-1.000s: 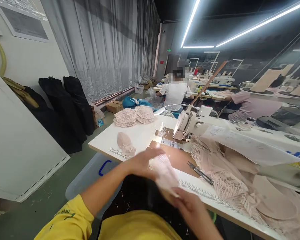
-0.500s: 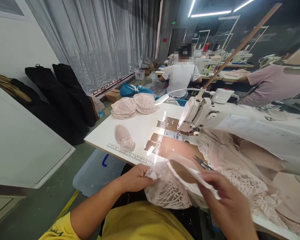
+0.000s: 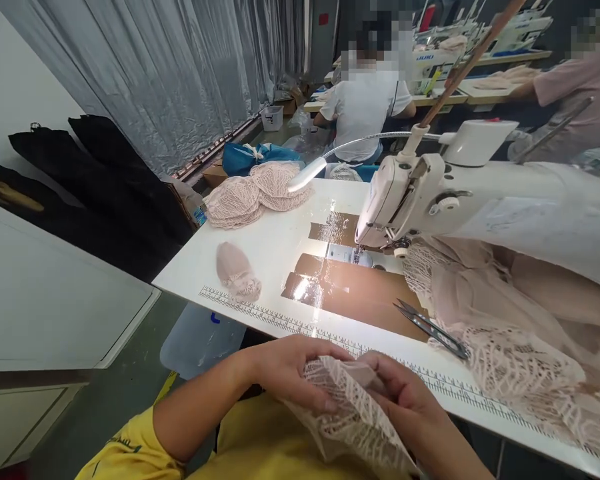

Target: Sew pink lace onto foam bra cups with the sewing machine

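A beige lace fabric piece [image 3: 353, 407] is bunched between my two hands, just in front of the table edge. My left hand [image 3: 300, 373] is closed on its left side, with the thumb lying over the lace. My right hand [image 3: 405, 393] grips the upper right part, fingers curled round it. On the table above my right hand lie dark thread snips [image 3: 433, 328]. Beyond my hands stands a white sewing machine [image 3: 445, 193], nothing lying under its needle that I can make out.
A small beige lace piece [image 3: 237, 272] lies near a printed ruler [image 3: 280, 323]. Stacked lace cups [image 3: 257, 192] sit at the table's far left. More beige lace fabric [image 3: 520, 353] is heaped at right. A lamp [image 3: 307, 175] arches over the table. Coworkers sit ahead.
My hands have drawn together and turned the lace piece, which was stretched between them before. My right hand has moved left, away from the snips. The view has tilted down.
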A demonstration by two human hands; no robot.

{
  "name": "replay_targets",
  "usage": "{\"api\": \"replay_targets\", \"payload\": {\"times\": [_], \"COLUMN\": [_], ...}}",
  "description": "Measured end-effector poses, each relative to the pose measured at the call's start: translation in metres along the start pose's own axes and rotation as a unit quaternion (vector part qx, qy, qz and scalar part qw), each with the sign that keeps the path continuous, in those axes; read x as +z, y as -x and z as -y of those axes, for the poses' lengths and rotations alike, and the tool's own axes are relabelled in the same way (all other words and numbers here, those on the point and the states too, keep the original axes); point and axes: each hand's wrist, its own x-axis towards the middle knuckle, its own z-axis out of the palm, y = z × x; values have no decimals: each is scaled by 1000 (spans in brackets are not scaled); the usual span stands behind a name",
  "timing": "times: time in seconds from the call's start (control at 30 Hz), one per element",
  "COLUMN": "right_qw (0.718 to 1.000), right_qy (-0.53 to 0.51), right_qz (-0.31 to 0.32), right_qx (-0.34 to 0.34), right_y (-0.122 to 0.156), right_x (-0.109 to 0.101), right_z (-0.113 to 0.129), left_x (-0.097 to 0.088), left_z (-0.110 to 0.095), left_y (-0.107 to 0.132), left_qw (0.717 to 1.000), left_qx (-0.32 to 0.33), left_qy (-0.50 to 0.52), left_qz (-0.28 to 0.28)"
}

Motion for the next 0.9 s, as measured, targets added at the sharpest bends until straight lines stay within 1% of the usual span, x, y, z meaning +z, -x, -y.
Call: {"api": "replay_targets", "payload": {"times": [0.07,0.13,0.2,0.23,0.27,0.3,0.37,0.43,0.47,0.5,0.57,0.63,0.67,0.73,0.8,0.87,0.9], "right_qw": [997,991,982,974,964,952,932,926,927,932,952,969,972,972,976,989,994], "right_qy": [-7,10,75,126,180,231,301,315,307,289,228,174,168,188,189,129,89], "right_qz": [-76,-127,-157,-161,-159,-153,-138,-143,-156,-167,-165,-129,-114,-99,-84,-60,-55], "right_qx": [-18,-45,-78,-95,-112,-127,-146,-152,-149,-142,-124,-116,-116,-103,-65,-28,-19], "right_y": [-5,-13,-21,-25,-29,-33,-37,-37,-36,-33,-27,-23,-22,-23,-27,-31,-32], "right_x": [-4,-8,-13,-16,-19,-22,-28,-31,-32,-32,-33,-34,-33,-30,-24,-19,-17], "right_z": [4,6,6,6,7,8,11,16,18,19,22,23,23,25,28,30,30], "left_x": [-4,-7,-9,-10,-11,-13,-15,-18,-20,-21,-23,-24,-24,-22,-21,-21,-21], "left_z": [-1,-3,-5,-6,-8,-10,-14,-18,-20,-20,-20,-18,-18,-18,-20,-20,-19], "left_y": [-2,-6,-11,-14,-17,-20,-24,-28,-29,-30,-31,-33,-33,-35,-37,-38,-39], "left_qw": [999,992,974,964,956,950,947,961,970,977,980,976,974,973,976,980,983], "left_qx": [17,44,67,84,103,125,159,157,144,131,111,108,110,114,112,101,91], "left_qy": [-2,-56,-114,-138,-159,-180,-210,-188,-163,-136,-103,-100,-101,-104,-99,-73,-43], "left_qz": [-36,-106,-184,-212,-225,-223,-185,-129,-110,-104,-126,-160,-168,-170,-161,-155,-154]}}
